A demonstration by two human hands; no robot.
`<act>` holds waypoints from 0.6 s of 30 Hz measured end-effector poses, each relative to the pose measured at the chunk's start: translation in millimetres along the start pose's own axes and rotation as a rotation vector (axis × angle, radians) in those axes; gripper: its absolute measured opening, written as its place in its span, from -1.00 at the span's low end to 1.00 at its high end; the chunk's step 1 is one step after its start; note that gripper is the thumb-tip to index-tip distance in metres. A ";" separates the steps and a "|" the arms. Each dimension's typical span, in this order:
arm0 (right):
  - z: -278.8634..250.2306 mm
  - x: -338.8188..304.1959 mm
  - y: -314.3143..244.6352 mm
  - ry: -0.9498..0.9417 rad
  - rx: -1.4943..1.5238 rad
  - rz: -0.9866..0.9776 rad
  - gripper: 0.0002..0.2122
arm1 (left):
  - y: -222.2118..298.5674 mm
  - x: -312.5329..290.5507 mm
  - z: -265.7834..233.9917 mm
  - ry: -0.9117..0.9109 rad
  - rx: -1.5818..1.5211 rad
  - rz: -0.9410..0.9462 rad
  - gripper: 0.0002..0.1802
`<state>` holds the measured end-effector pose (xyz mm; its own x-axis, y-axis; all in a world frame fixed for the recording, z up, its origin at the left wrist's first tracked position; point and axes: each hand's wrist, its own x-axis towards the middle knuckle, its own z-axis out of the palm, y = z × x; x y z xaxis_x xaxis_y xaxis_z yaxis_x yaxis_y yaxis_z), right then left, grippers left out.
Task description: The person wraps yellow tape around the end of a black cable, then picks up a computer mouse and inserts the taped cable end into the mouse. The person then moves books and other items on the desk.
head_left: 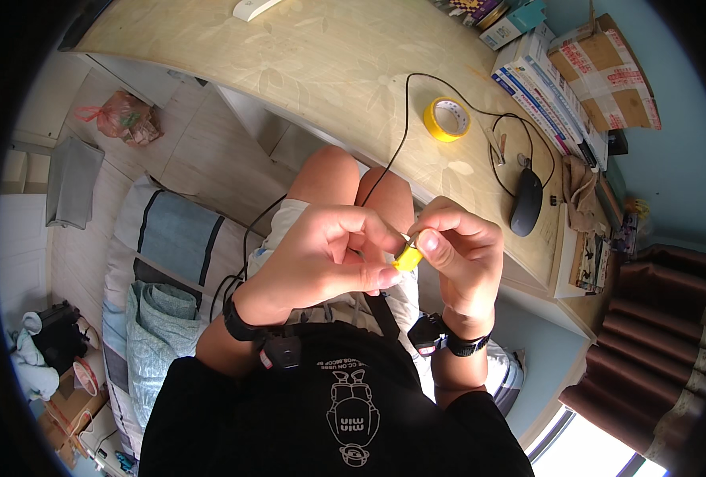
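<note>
Above my lap my two hands meet at a small strip of yellow tape (pixel 408 256). My left hand (pixel 313 254) pinches its left side between thumb and fingers. From the right, my right hand (pixel 460 254) closes thumb and forefinger on the upper edge of the strip. A thin dark piece shows at the top of the tape between the fingertips; what it is I cannot make out. A roll of yellow tape (pixel 447 119) lies on the desk beyond my hands. A black cable (pixel 406 119) runs off the desk and passes behind my left hand.
The pale wooden desk (pixel 321 63) stretches across the far side. On its right are a black mouse (pixel 527 203), stacked books (pixel 540 91) and a cardboard box (pixel 603 75). A bed with a folded blanket (pixel 162 334) is at left; a plastic bag (pixel 126 118) sits on the floor.
</note>
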<state>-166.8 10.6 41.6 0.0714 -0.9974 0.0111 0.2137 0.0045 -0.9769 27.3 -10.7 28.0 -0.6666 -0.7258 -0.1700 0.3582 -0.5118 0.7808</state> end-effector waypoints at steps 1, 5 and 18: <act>0.7 0.0 0.1 -0.004 0.003 0.001 -0.95 | 0.3 0.9 0.0 0.005 -0.016 0.000 -0.84; 1.9 -0.1 0.7 -0.028 -0.011 -0.005 -0.94 | -2.5 4.8 -2.4 0.021 -0.109 -0.006 -0.83; 0.0 -2.1 2.4 0.005 -0.057 -0.113 -0.82 | -3.3 4.3 -4.9 0.038 -0.132 0.012 -0.87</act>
<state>-166.4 12.7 39.3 0.0447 -0.9917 0.1205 0.1644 -0.1117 -0.9801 26.5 -14.3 21.7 -0.6373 -0.7478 -0.1862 0.4507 -0.5576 0.6971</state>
